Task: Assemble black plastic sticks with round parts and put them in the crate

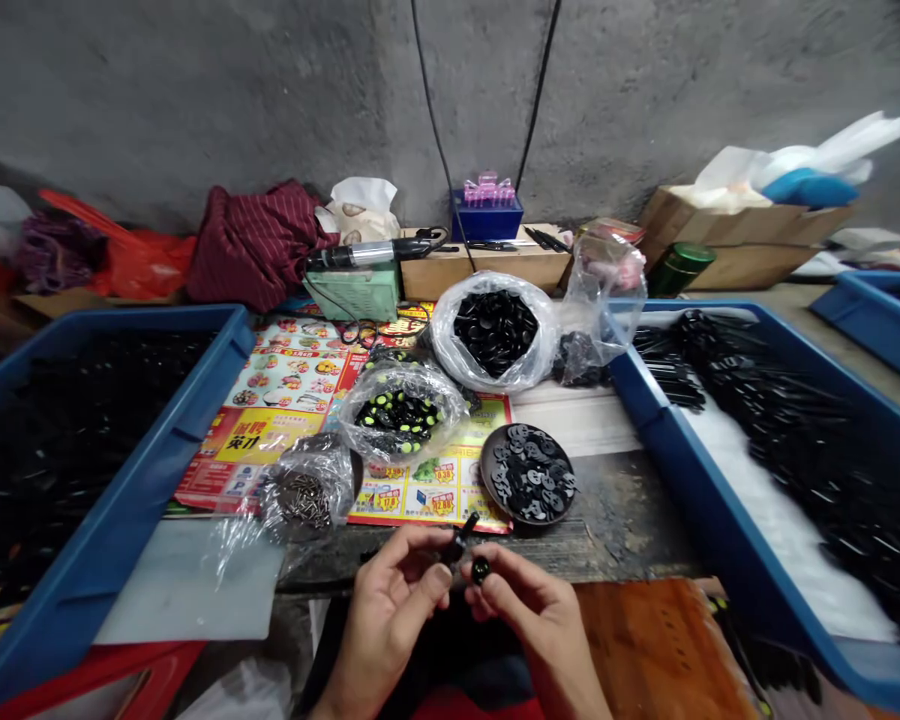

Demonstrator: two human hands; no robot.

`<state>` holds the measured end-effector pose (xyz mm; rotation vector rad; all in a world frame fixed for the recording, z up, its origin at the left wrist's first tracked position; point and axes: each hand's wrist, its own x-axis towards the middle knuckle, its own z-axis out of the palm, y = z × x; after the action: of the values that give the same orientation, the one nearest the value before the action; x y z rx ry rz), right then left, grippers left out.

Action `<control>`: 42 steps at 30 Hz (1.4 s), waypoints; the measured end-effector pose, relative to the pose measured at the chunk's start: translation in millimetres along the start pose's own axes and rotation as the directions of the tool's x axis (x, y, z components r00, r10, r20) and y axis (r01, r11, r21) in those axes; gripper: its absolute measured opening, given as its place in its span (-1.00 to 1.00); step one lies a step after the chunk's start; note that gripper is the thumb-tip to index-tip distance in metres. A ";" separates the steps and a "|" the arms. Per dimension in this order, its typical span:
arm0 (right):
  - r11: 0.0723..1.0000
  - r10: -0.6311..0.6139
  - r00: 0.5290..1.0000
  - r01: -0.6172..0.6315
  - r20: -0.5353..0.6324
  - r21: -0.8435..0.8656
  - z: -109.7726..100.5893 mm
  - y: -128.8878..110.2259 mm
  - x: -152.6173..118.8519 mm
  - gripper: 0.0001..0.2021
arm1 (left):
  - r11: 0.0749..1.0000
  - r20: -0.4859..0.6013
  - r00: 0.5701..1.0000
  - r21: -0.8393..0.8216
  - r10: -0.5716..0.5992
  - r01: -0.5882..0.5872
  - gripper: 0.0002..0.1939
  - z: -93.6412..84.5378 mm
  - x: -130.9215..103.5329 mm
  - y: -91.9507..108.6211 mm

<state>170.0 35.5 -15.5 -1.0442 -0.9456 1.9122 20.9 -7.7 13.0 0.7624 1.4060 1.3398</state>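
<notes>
With our left grip (399,605) we pinch a slim black part (460,540), its lower end hidden behind the hand, at the near edge of the desk (611,505). Our right grip (529,600) is closed on a small round dark piece (481,570), so covered that we cannot make out its full shape or whether it touches the slim part. Crumpled plastic (334,455) veils some metal pins (305,502). The left blue tray (150,510) and right blue tray (712,530) are cut off, their black contents hard to tell apart.
</notes>
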 end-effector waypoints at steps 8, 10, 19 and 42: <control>0.999 -0.030 0.993 0.026 -0.111 -0.037 0.1 7.4 0.5 -0.67 | 0.998 0.093 0.994 0.003 0.061 -0.062 -0.81 3.5 -3.1 -2.8; 0.997 -0.040 0.992 0.032 -0.123 -0.064 0.7 6.6 0.0 -0.65 | 0.997 0.096 0.992 0.020 0.077 -0.079 -0.83 4.0 -3.6 -3.8; 0.982 -0.126 0.977 0.099 -0.171 -0.160 -1.4 13.0 -2.7 -0.71 | 0.995 0.093 0.992 0.037 0.084 -0.087 -0.87 4.4 -5.0 -5.4; 0.801 -0.468 0.876 0.367 -0.112 -0.473 -0.7 7.0 -7.8 -0.87 | 0.996 0.047 0.998 -0.077 0.046 -0.042 -0.91 10.8 -8.2 -17.9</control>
<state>171.9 25.8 -19.2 -1.1537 -1.3837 1.2064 36.8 -15.0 -1.0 0.7743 1.2994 1.3913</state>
